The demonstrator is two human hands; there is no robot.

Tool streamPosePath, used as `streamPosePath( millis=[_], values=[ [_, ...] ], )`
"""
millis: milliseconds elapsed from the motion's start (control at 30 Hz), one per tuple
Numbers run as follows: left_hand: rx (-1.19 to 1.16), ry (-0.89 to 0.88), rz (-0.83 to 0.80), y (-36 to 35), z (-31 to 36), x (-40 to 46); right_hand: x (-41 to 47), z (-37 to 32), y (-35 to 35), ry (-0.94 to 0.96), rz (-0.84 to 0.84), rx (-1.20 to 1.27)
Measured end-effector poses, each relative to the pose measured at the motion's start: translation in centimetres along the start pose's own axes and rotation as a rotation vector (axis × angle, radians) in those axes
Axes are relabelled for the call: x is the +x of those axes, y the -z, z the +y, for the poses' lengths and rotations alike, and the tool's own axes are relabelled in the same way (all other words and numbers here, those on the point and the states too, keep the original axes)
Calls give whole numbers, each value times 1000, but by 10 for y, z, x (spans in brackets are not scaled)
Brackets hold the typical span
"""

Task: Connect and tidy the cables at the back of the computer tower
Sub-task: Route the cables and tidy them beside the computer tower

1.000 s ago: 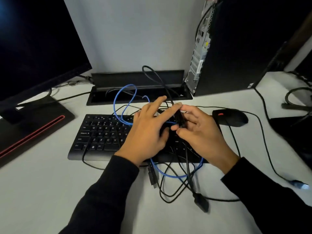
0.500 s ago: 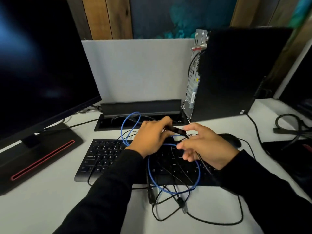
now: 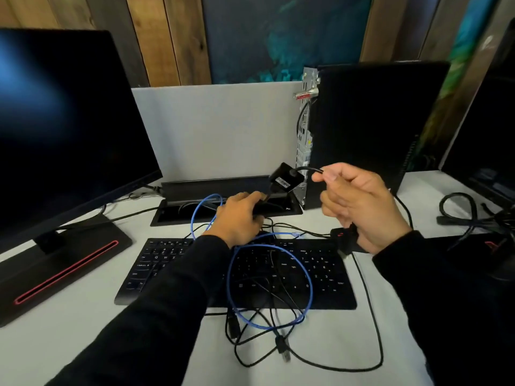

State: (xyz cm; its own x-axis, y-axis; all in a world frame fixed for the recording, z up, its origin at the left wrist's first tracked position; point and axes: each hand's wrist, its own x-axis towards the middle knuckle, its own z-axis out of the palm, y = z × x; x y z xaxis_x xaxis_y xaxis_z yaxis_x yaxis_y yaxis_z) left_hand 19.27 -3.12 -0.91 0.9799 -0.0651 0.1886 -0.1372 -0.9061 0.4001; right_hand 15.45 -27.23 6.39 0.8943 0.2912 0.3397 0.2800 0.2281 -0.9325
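letters q, w, e and digits readable on keyboard [image 3: 178, 271] keys, adapter [image 3: 285, 181] label illegible

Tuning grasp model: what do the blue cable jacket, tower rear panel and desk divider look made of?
Blue cable: smooth, slightly glossy jacket, probably PVC.
Tower rear panel: bare silvery perforated sheet metal.
Desk divider: matte light grey; fabric or laminate, cannot tell.

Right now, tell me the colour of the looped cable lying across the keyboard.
Blue cable, clearest in the head view.

Tangled cables [image 3: 267, 288] cover keyboard [image 3: 172, 263] and desk front. Open gap remains between monitor [image 3: 64, 129] and computer tower [image 3: 370, 126].
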Motion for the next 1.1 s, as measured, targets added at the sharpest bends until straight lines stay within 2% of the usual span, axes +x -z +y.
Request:
streamPosePath(
  millis=[100,167,233,333,433,567,667,767,867,967,1100],
  values=[
    [148,166,-68,4,-7,3,-2,3,-1,-22,-59,261],
    [320,262,-16,10,-7,8,-3,8,3,-58,-88,421],
    [469,256,26,12,-10,13,-3,14,11,-103,-122,530],
    [332,193,65,14,-17,24,-3,22,27,-196,-195,584],
    [153,210,22,20,-19,35,-3,24,34,-332,-167,385],
    [83,215,84,36,-18,47,0,28,28,-523,-89,266],
    [15,175,75,47,-15,48,2,35,23,-535,-12,237],
    [-224,265,13,51,-11,46,2,41,20,-521,70,16],
    [-462,458,-39,54,-1,42,3,45,22,-435,150,-397],
    [-568,538,-122,62,24,35,6,43,29,-246,255,-759],
    [-728,544,-51,64,46,43,6,33,23,-41,326,-825]
  ],
)
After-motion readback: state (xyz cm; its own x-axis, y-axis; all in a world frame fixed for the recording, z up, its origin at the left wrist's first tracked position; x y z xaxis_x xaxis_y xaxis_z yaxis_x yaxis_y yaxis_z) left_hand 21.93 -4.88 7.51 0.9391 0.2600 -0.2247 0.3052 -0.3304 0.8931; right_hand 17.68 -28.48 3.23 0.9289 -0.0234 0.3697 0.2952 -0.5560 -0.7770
